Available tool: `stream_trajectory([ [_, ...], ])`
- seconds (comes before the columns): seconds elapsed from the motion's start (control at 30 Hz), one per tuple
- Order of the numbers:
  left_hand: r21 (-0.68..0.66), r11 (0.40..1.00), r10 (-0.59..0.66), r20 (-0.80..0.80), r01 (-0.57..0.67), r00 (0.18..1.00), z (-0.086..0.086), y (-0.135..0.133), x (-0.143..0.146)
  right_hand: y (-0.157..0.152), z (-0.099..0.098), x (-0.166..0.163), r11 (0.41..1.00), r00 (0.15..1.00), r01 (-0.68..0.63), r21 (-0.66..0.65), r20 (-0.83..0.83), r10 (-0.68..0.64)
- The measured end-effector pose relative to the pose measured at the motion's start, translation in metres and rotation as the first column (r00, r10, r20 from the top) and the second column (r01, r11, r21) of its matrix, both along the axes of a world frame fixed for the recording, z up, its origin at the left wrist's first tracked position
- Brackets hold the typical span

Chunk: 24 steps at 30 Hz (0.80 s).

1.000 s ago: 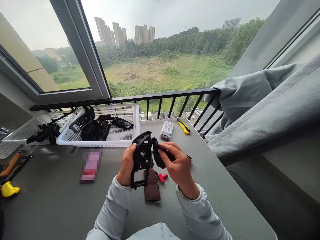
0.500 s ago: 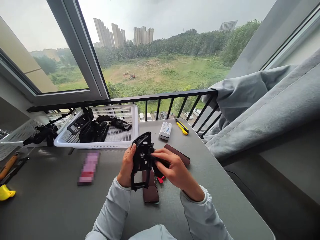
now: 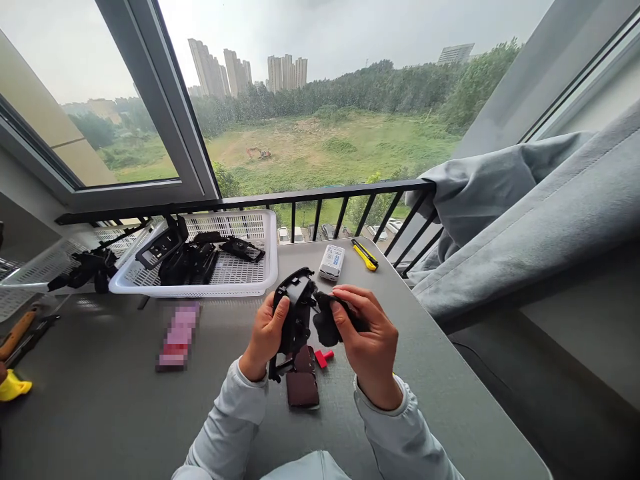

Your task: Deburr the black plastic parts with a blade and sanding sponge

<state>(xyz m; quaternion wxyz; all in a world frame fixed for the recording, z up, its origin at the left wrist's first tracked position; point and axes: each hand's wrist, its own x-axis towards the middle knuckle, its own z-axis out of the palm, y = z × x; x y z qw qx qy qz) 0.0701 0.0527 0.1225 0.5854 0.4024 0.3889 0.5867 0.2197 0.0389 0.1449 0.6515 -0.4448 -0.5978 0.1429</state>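
Note:
My left hand [image 3: 265, 337] grips a black plastic bracket [image 3: 296, 313] by its left side, thumb on the near face, and holds it tilted above the table. Close by on the right, my right hand [image 3: 373, 340] pinches a bunched black cloth [image 3: 327, 323]. The cloth is right at the bracket's right edge; whether they touch I cannot tell. Beneath the bracket lie dark brown folded sheets [image 3: 303, 390], which look like sandpaper. A small red tool [image 3: 323, 359] rests beside them.
A white plastic basket [image 3: 200, 291] of black plastic parts stands at the back left, another basket [image 3: 30, 273] further left. Behind my hands lie a white box [image 3: 331, 262] and a yellow utility knife [image 3: 365, 255]. A pixelated pink item [image 3: 179, 337] and wooden-handled tool [image 3: 17, 333] lie left.
The bracket has turned so its side faces me more, and moved slightly right. My right hand with the cloth has drawn back right from the bracket, uncovering the red tool.

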Motion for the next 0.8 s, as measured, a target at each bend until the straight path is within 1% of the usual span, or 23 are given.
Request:
stream_trajectory([
  [0.07, -0.004, 1.0, -0.014, 0.017, 0.014, 1.0, 0.001, -0.001, 0.002, 0.002, -0.002, -0.001, 1.0, 0.998, 0.012, 0.027, 0.066, -0.014],
  [0.2, 0.0, 1.0, 0.012, 0.045, -0.012, 0.999, 0.003, -0.002, 0.004, 0.006, -0.008, -0.005, 0.997, 0.959, -0.078, 0.018, 0.273, 0.07],
  [0.3, 0.006, 0.999, 0.04, 0.048, -0.041, 0.998, 0.003, -0.001, 0.005, 0.006, -0.009, -0.008, 0.996, 0.943, -0.083, 0.028, 0.326, 0.069],
  [0.4, 0.019, 0.996, 0.087, 0.048, -0.088, 0.995, 0.002, 0.0, 0.005, 0.004, -0.009, -0.01, 0.995, 0.932, -0.09, 0.038, 0.355, 0.071],
  [0.47, 0.016, 0.995, 0.097, 0.054, -0.098, 0.994, 0.001, 0.0, 0.006, 0.003, -0.008, -0.011, 0.994, 0.929, -0.104, 0.032, 0.36, 0.086],
  [0.6, 0.005, 0.994, 0.104, 0.08, -0.105, 0.991, -0.001, 0.001, 0.007, 0.002, -0.008, -0.012, 0.992, 0.935, -0.124, -0.021, 0.331, 0.124],
  [0.8, 0.009, 0.993, 0.119, 0.064, -0.12, 0.991, -0.002, -0.002, 0.011, -0.002, -0.009, -0.012, 0.993, 0.956, -0.06, -0.101, 0.281, 0.086],
])
